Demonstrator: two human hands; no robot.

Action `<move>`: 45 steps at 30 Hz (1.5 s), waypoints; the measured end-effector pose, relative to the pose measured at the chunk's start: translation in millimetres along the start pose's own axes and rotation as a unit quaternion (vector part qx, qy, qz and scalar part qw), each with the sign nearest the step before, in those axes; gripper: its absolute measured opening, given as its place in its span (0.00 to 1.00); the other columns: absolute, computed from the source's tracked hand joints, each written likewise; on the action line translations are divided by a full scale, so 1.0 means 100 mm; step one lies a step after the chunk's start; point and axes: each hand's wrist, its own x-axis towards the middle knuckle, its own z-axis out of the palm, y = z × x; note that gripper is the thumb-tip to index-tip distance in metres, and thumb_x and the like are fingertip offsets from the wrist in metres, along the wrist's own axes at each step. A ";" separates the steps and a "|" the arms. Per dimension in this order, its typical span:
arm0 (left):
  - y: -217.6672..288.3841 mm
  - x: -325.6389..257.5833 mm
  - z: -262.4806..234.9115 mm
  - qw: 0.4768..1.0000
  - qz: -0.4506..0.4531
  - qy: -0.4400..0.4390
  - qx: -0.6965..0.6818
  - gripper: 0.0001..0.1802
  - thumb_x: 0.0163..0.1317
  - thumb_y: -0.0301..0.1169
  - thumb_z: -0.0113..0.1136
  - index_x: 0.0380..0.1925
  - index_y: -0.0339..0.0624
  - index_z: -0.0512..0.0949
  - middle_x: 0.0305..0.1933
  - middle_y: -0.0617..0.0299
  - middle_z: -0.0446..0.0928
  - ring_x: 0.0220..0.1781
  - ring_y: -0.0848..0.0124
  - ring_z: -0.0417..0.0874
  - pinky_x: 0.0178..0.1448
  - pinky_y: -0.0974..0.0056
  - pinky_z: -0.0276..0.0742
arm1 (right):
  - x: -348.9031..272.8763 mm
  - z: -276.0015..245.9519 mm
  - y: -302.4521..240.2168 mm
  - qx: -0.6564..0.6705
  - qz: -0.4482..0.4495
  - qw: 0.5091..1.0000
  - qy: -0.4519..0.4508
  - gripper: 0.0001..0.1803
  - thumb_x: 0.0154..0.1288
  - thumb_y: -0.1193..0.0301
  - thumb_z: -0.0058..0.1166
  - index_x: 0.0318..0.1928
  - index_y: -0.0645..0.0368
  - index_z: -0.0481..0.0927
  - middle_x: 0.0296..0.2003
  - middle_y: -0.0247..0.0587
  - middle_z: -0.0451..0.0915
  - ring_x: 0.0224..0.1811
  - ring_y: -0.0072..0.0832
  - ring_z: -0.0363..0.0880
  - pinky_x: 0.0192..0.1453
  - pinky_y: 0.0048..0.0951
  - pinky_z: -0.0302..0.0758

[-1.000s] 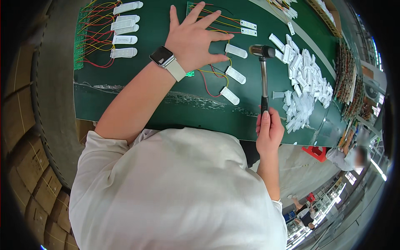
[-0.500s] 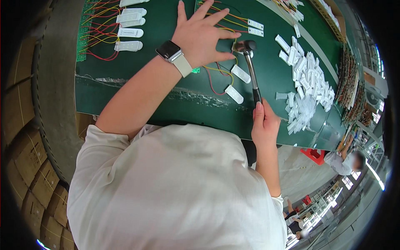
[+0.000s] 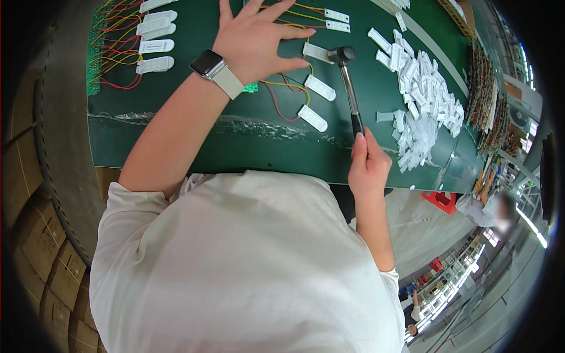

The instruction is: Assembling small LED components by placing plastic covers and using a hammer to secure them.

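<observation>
My left hand (image 3: 250, 47) lies with fingers spread over the wires and the green circuit board (image 3: 251, 87), most of which it hides. In my right hand (image 3: 369, 163) is a hammer (image 3: 353, 97), gripped by its black handle. The hammer's dark head is at the right end of a white plastic case (image 3: 318, 53); whether they touch I cannot tell. Nearer to me lie a second white case (image 3: 321, 88) and a third white case (image 3: 312, 118), joined to red and yellow wires (image 3: 282, 112). Beyond my left fingers are two small white LED boards (image 3: 337, 21) on wires.
On the green table (image 3: 235, 153), a heap of white plastic cases (image 3: 424, 88) spreads at the right. Several wired white cases (image 3: 156, 46) line the left, beside another green board (image 3: 94, 65). A red stool (image 3: 438, 202) and a person (image 3: 477, 209) are beyond the right edge.
The whole view has shifted, so the table sits farther left and up. The hammer head has moved off the white case toward its right end. My left hand keeps its spread pose.
</observation>
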 end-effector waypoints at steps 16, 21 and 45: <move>-0.03 0.02 0.16 0.997 0.013 0.070 -0.013 0.33 0.48 0.61 0.76 0.59 0.85 0.84 0.81 0.70 0.66 0.85 0.54 0.54 0.76 0.15 0.40 | -0.21 -0.21 0.45 -0.190 -0.039 0.965 0.178 0.16 0.70 0.68 0.67 0.54 0.62 0.86 0.28 0.41 0.83 0.27 0.34 0.81 0.31 0.33 0.77; -0.05 -0.01 0.09 0.999 -0.006 0.043 0.000 0.34 0.49 0.61 0.76 0.60 0.84 0.83 0.81 0.68 0.65 0.86 0.53 0.53 0.75 0.14 0.40 | -0.20 -0.13 0.40 -0.177 -0.044 0.972 0.150 0.18 0.61 0.66 0.73 0.51 0.56 0.88 0.31 0.39 0.85 0.29 0.36 0.84 0.32 0.35 0.79; 0.07 -0.57 -0.39 0.983 -0.012 -0.119 0.138 0.48 0.58 0.59 0.69 0.79 0.72 0.63 0.86 0.61 0.53 0.87 0.47 0.48 0.79 0.21 0.37 | -0.33 -0.60 0.57 -0.047 -0.011 0.998 0.033 0.18 0.60 0.57 0.73 0.47 0.53 0.88 0.26 0.35 0.80 0.26 0.36 0.81 0.30 0.38 0.77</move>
